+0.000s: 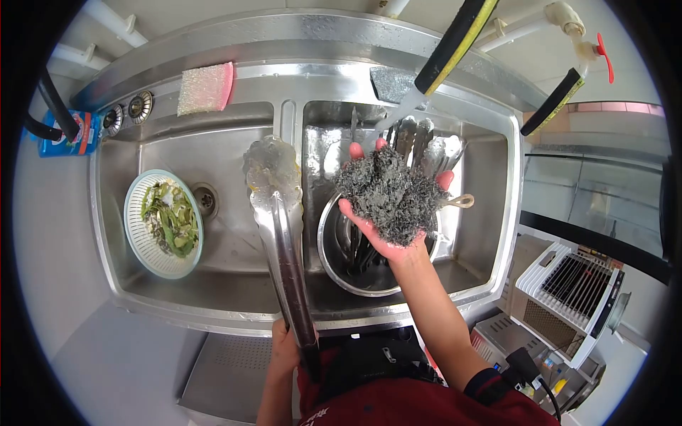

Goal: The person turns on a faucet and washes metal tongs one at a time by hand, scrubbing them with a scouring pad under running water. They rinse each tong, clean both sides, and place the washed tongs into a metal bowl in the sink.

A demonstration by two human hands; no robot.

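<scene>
My left hand (pixel 284 348) is closed around the handle end of a pair of metal tongs (pixel 288 241). The tongs slant up across the divider between the two basins, their scalloped heads wet and smeared with yellowish residue. Palm up, my right hand (pixel 387 246) holds a dark grey wire mesh scrubber (pixel 392 195) with a beige loop (pixel 464 201). Fingertips stick out around the scrubber. Beneath it, a round steel bowl (pixel 334 266) with dark-handled utensils stands in the right basin, partly hidden. More metal tongs (pixel 444 153) lean behind the scrubber.
Water runs from a black-and-yellow hose (pixel 455 46) into the right basin. A strainer basket (pixel 135 231) with green scraps sits in the left basin near the drain (pixel 206 199). On the back ledge lie a pink-edged sponge (pixel 206 89) and a grey pad (pixel 393 84). A blue bottle (pixel 60 145) stands left.
</scene>
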